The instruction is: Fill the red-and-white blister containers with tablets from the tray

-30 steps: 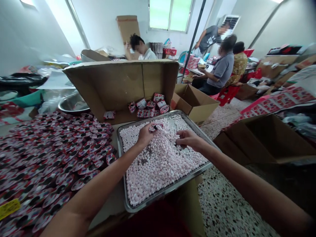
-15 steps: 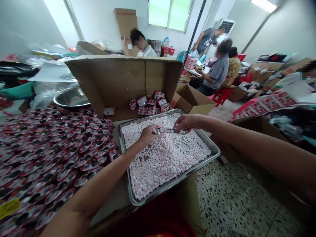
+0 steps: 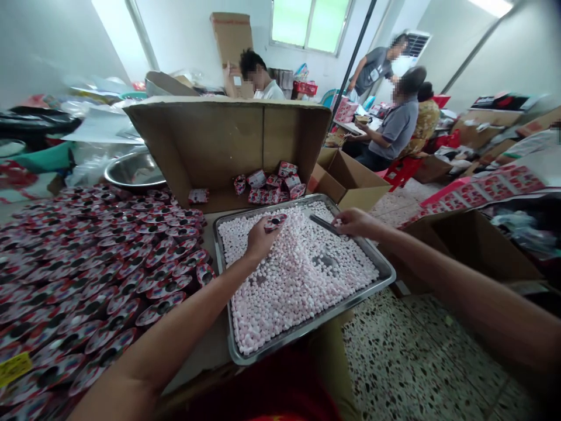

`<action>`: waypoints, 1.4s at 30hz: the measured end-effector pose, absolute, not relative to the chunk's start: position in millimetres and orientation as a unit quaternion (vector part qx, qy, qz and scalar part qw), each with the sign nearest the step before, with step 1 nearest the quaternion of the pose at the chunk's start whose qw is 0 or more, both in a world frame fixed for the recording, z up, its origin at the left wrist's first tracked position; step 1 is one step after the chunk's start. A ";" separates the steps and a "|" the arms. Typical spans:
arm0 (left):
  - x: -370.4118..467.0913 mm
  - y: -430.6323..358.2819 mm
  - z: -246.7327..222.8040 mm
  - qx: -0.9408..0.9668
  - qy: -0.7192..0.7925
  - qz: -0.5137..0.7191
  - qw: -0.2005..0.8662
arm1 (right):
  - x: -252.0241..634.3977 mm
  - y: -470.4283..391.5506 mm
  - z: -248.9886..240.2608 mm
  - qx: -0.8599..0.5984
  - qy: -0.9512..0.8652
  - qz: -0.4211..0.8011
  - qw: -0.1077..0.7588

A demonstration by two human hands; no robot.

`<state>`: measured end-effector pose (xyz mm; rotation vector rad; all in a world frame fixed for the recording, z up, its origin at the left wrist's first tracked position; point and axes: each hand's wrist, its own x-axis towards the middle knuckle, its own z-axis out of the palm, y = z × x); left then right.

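My left hand is closed round a small printed red-and-white carton, whose dark round opening faces up. In my right hand is one end of a narrow grey scoop, held low over the tray's right half. Both hands are above a metal tray spread with small pale pink and white pellets, heaped near the middle. Bare metal shows in a patch right of the heap. Many similar open cartons stand packed together to the left of my left arm.
Behind the tray, a large cardboard box lies on its side with several closed packs inside. A metal bowl sits at back left. An open carton box stands behind right. Several people work farther back.
My right hand has drawn the scoop away to the right from the carton, where the two met before. My left hand still holds the carton, now tilted with its opening in view.
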<state>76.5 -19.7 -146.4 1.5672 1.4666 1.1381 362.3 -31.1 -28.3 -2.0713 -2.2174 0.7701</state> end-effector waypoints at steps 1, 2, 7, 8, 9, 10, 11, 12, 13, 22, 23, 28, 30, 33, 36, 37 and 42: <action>78.6 -20.0 -150.5 0.587 0.583 0.459 0.326 | 366.2 -30.6 -46.2 -0.675 -0.721 0.157 -0.018; 81.8 -20.4 -155.7 0.570 0.599 0.473 0.304 | 366.8 -29.5 -63.5 -0.680 -0.728 0.082 -0.044; 118.2 -20.7 -186.9 0.543 0.633 0.508 0.214 | 343.9 -19.6 -117.3 -0.648 -0.757 0.008 -0.083; 128.8 -19.3 -190.8 0.544 0.632 0.513 0.202 | 339.4 -17.8 -120.8 -0.640 -0.764 0.015 -0.081; 139.7 -17.1 -193.1 0.545 0.629 0.518 0.199 | 336.0 -16.3 -122.7 -0.634 -0.769 0.023 -0.077; 150.6 -14.2 -193.9 0.543 0.624 0.523 0.204 | 333.5 -15.5 -123.3 -0.629 -0.773 0.032 -0.073; 160.6 -10.8 -193.4 0.540 0.619 0.527 0.219 | 331.9 -15.3 -123.3 -0.628 -0.774 0.042 -0.067; 169.3 -7.1 -191.7 0.537 0.611 0.531 0.240 | 330.9 -16.2 -123.3 -0.628 -0.775 0.052 -0.058; 175.8 -3.4 -189.3 0.535 0.600 0.532 0.266 | 330.5 -18.2 -123.6 -0.629 -0.773 0.061 -0.048; 108.0 -1.6 -159.9 0.584 0.562 0.487 0.326 | 338.0 -77.0 -136.4 -0.581 -0.614 0.453 0.282; 96.3 -4.6 -156.6 0.601 0.570 0.470 0.306 | 336.9 -82.2 -130.9 -0.561 -0.586 0.496 0.310; 68.6 -20.0 -142.2 0.665 0.562 0.409 0.275 | 318.0 -86.3 -83.0 -0.490 -0.577 0.591 0.277; 66.5 -27.3 -138.9 0.688 0.547 0.393 0.271 | 308.4 -79.0 -63.7 -0.503 -0.580 0.598 0.230; 63.1 -39.0 -136.8 0.710 0.547 0.358 0.261 | 296.8 -64.1 -38.1 -0.546 -0.574 0.590 0.153; 58.7 -47.9 -136.6 0.718 0.557 0.315 0.274 | 287.4 -50.7 -14.9 -0.567 -0.577 0.579 0.099; 57.8 -49.7 -136.7 0.718 0.560 0.307 0.277 | 284.4 -47.5 -7.8 -0.570 -0.579 0.577 0.081; 60.4 -53.0 -136.2 0.696 0.555 0.324 0.319 | 279.5 -46.1 23.5 -0.582 -0.581 0.568 0.022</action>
